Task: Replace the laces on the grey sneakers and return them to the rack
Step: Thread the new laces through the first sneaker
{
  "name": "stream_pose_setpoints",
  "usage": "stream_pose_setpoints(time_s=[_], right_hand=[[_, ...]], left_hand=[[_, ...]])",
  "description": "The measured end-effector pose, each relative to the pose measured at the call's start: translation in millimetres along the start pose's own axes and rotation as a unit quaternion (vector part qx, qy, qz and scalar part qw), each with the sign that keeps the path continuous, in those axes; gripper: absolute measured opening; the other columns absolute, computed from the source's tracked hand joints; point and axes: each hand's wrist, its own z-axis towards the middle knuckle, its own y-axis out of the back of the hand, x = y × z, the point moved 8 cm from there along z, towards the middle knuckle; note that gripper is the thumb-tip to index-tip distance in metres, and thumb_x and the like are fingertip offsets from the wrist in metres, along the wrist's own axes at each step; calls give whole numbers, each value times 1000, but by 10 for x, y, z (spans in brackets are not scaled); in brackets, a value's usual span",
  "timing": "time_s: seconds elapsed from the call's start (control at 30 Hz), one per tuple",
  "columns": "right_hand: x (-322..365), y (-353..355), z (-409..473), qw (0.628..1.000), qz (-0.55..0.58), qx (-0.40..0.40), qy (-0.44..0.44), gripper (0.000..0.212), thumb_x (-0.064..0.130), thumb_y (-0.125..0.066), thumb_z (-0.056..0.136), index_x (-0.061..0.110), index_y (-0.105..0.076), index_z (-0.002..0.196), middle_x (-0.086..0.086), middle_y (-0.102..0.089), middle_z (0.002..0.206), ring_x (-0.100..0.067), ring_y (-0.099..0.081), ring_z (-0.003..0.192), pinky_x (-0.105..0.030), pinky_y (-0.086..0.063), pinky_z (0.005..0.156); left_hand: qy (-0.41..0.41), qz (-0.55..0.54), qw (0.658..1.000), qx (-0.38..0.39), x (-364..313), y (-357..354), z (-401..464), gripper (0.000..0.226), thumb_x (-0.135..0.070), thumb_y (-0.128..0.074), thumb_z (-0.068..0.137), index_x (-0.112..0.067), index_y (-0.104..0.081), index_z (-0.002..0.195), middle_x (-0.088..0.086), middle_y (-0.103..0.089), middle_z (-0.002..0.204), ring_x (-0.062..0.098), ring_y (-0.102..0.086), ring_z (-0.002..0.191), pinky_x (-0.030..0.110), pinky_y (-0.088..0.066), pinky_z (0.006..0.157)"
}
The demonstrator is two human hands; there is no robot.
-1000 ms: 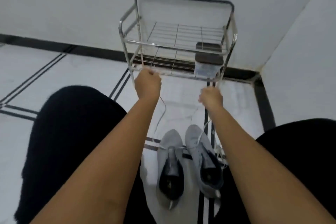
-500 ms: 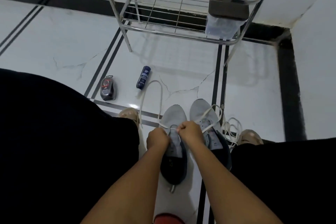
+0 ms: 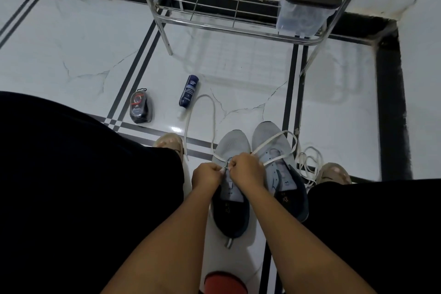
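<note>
Two grey sneakers stand side by side on the floor between my knees: the left sneaker [image 3: 232,143] and the right sneaker [image 3: 269,133]. My left hand [image 3: 206,175] and my right hand [image 3: 247,168] meet over the left sneaker's eyelets, both pinching a white lace [image 3: 211,112]. One end of that lace loops out over the floor to the left, the other runs across the right sneaker's toe. A loose bundle of white lace [image 3: 309,162] lies right of the sneakers. The chrome wire rack [image 3: 214,25] stands ahead.
A dark blue bottle [image 3: 189,90] and a small black polish container [image 3: 140,106] lie on the white tiled floor to the left. A clear box with a dark lid [image 3: 303,14] sits on the rack's lower shelf. My sandalled feet flank the sneakers. A red object [image 3: 225,281] is at bottom.
My hands came down from near the rack, where they held the lace ends high, to the left sneaker's eyelets. The view tilted down, and over the last half second the hands barely moved.
</note>
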Motion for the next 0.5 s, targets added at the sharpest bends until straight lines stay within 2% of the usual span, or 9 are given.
stream_pose_setpoints(time_s=[0.07,0.13,0.23,0.33,0.4,0.47,0.5], right_hand=[[-6,-25,-6,1000,-7,-8,2,21,18,-53,91,22,-74,92,-1,-62,105,-27,-51,108,-37,-37,92],[-49,-21,-23,1000,4,-15,-7,23,21,-53,93,27,-75,98,0,-64,106,-26,-51,110,-36,-36,92],[-95,74,-101,998,-1,-61,-3,23,23,-53,95,30,-69,110,3,-64,114,-23,-48,112,-36,-35,93],[-130,223,-294,990,-19,-137,-4,25,33,-59,91,19,-56,111,-2,-56,113,-25,-52,106,-37,-45,85],[-258,114,-381,995,-24,-87,-32,31,39,-57,91,13,-55,108,-6,-59,108,-27,-59,100,-36,-48,77],[-391,-58,-435,997,-53,-14,-53,25,31,-51,95,10,-62,104,-9,-64,106,-28,-63,97,-33,-50,75],[-456,-89,-450,997,-50,-1,-64,23,25,-49,96,9,-64,102,-10,-65,105,-28,-64,95,-32,-51,73]], left_hand=[[5,-5,1000,2,-10,-22,-10,22,-30,-57,91,-19,-69,77,2,-67,80,23,-63,85,25,-41,66],[19,-19,1000,-13,-7,-11,-5,22,-26,-49,92,-15,-66,82,7,-67,87,26,-62,88,26,-43,67],[14,-43,999,-19,-41,-20,6,14,-22,-48,92,-25,-62,92,4,-68,96,24,-64,88,31,-52,77],[-3,-32,999,-13,-127,-37,1,11,-21,-54,90,-25,-60,82,0,-67,92,20,-61,84,26,-43,68],[-6,-32,999,-12,-155,-52,-1,11,-21,-53,90,-21,-62,83,5,-67,96,24,-61,87,26,-42,69],[5,-30,999,-27,-130,20,-9,19,-21,-50,92,-12,-65,98,10,-66,103,29,-62,94,29,-44,73],[17,-31,998,-46,-90,97,21,23,-18,-48,94,-10,-66,106,11,-66,108,29,-62,99,29,-44,74]])
